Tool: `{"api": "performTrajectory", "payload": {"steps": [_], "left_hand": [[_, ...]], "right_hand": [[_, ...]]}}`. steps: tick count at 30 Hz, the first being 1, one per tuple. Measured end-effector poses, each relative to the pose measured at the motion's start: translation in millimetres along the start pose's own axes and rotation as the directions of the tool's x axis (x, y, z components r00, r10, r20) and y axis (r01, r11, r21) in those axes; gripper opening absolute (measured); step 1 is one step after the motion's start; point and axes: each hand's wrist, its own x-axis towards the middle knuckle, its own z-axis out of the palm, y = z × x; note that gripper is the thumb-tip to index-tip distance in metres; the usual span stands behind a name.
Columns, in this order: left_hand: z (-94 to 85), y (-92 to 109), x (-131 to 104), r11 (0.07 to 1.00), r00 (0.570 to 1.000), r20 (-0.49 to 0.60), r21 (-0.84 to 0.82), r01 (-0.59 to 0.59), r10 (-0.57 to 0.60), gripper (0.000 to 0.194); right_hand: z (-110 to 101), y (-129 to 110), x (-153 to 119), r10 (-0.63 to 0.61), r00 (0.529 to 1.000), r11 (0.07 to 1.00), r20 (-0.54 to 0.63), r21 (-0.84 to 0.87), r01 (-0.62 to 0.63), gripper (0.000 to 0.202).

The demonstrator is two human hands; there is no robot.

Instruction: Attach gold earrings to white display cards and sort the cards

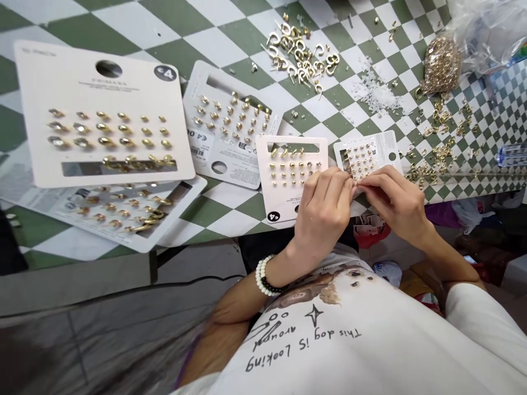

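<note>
My left hand (pixel 323 211), with beaded bracelets at its wrist, is closed in a pinch over the right side of an upright-facing pink earring card (pixel 284 206). Its fingertips meet those of my right hand (pixel 395 200), also pinched. Whatever lies between the fingertips is too small to make out. Just beyond them lies a smaller-looking earring card (pixel 385 145) with rows of gold studs. The pink card carries rows of gold earrings and a few clear stones; my left hand hides part of it.
Several filled earring cards overlap at left, a large one (pixel 135 90) on top. Loose gold hoops (pixel 302 55) lie at the back. White plastic earring backs (pixel 376 93) are scattered beside them. A bag of gold pieces (pixel 442 63) stands at right, with loose gold pieces (pixel 440 156) nearer.
</note>
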Motion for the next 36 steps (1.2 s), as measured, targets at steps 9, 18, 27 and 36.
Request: {"api": "performTrajectory", "payload": {"steps": [9,18,27,36], "left_hand": [[-2.5,-1,0,0.999,1.000,0.018,-0.036,0.010,-0.009,0.007],[-4.9,-2,1,0.998,1.000,0.020,-0.058,0.009,-0.008,0.002],[-5.0,-1,2,0.998,1.000,0.018,-0.052,0.020,-0.019,0.003],[-3.6,-1,2,0.998,1.000,-0.010,-0.059,0.025,-0.026,0.010]], "right_hand": [[-24,30,21,0.056,0.998,0.986,-0.021,0.161,-0.052,0.004],[-28,119,48,0.386,0.910,0.921,-0.153,0.123,-0.370,0.006],[-45,83,51,0.226,0.972,0.965,-0.064,-0.122,-0.232,0.011],[-21,-18,9,0.120,0.989,0.993,0.084,0.002,-0.120,0.010]]}}
